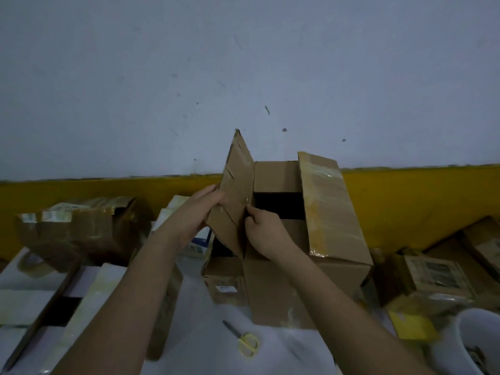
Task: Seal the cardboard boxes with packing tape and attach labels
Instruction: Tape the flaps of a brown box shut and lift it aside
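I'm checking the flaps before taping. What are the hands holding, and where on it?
Both hold the open cardboard box's raised left flap: left hand on its outer edge, right hand pinching its inner edge.

Open cardboard box (305, 269) on a white desk (273, 345), left hand (201, 209) and right hand (263, 228) gripping its raised left flap (236, 190), yellow-handled scissors (244, 341) lying in front, taped boxes (78, 228) at either side

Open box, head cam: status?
Both hands, left hand and right hand, grip the raised flap. Cardboard box open, untaped. Scissors lie on table in front, clear.
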The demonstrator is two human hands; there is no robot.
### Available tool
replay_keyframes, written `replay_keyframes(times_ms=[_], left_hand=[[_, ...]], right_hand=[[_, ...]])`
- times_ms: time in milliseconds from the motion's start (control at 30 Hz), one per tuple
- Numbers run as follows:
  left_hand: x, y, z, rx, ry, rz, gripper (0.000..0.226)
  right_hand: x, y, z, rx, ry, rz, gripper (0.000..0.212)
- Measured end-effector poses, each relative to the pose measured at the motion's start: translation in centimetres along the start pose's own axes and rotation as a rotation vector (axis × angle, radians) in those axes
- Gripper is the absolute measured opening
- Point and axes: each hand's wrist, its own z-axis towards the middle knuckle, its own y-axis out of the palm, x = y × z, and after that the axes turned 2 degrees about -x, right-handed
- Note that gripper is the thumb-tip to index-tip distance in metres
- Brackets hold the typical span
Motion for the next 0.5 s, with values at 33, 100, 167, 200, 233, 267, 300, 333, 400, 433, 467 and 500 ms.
replay_keyframes(times_ms=[33,100,167,200,233,267,300,333,400,433,467,500], left_hand=[[-0.2,-0.1,0.0,0.001,-0.006,-0.028,0.028],[-0.5,-0.2,0.1,0.003,-0.020,-0.080,0.026],[-0.9,-0.2,-0.1,0.021,-0.024,-0.130,0.023],[-1.1,-0.3,-0.2,0.032,-0.023,-0.155,0.022],[-1.2,-0.3,-0.2,0.042,-0.022,-0.173,0.022],[-1.3,-0.4,-0.3,0.050,-0.023,-0.180,0.022],[-1.3,-0.5,-0.3,0.050,-0.023,-0.181,0.021],[-1.4,-0.6,-0.3,0.043,-0.025,-0.171,0.020],[-1.3,-0.6,-0.3,0.016,-0.027,-0.142,0.019],[-1.3,-0.6,-0.2,0.001,-0.024,-0.133,0.019],[-1.2,-0.5,-0.1,-0.008,-0.023,-0.122,0.020],[-1.2,-0.4,0.0,-0.012,-0.019,-0.114,0.020]], right_hand=[[-0.2,0.0,0.2,0.006,0.023,0.034,0.039],[-0.3,-0.1,0.9,0.010,0.095,0.103,0.036],[-0.2,-0.1,1.4,-0.004,0.173,0.124,0.034],[-0.2,0.0,1.5,-0.011,0.188,0.120,0.034],[-0.1,0.0,1.6,-0.024,0.189,0.106,0.035],[-0.1,-0.1,1.6,-0.042,0.182,0.088,0.036],[-0.1,-0.2,1.6,-0.063,0.174,0.065,0.036],[-0.1,-0.2,1.5,-0.078,0.159,0.041,0.036],[-0.2,0.0,0.8,-0.052,0.077,-0.041,0.030],[-0.2,0.3,0.3,-0.005,0.014,-0.082,0.024],[-0.3,0.8,-0.6,0.033,-0.062,-0.103,0.020],[-0.7,1.2,-1.7,0.046,-0.137,-0.097,0.024]])
